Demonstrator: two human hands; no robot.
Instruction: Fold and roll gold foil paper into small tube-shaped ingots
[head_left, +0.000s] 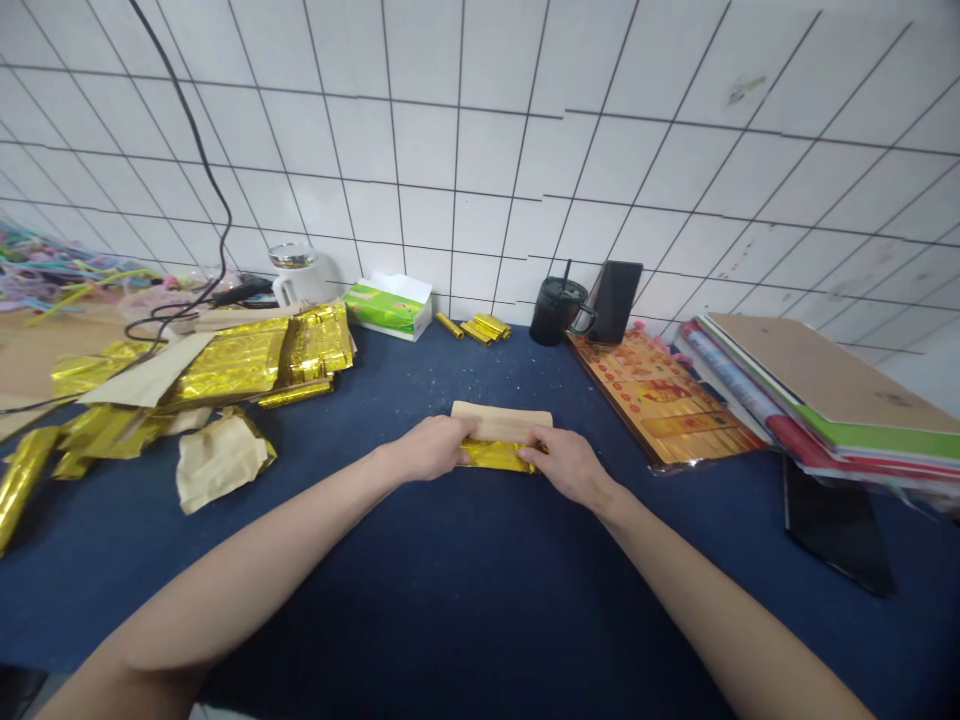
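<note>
In the middle of the dark blue tabletop lies a sheet of gold foil paper (492, 456), partly turned over so that its tan backing faces up on the far side. My left hand (433, 446) is closed on the sheet's left end, thumb and fingers pinching the gold part. At its right end my right hand (567, 462) grips it the same way, with the fingers curled. Both hands rest low, close to the table. Beyond the sheet, by the wall, lie several thin rolled gold tubes (486, 328).
To the left are piled gold foil sheets (232, 360) and a crumpled piece (219, 462). A tissue pack (390, 305), white mug (296, 275), dark cup (558, 312) and propped phone (616, 300) stand along the wall. Rightward are orange printed packets (667, 400), stacked folders (840, 390) and a black tablet-like slab (836, 525).
</note>
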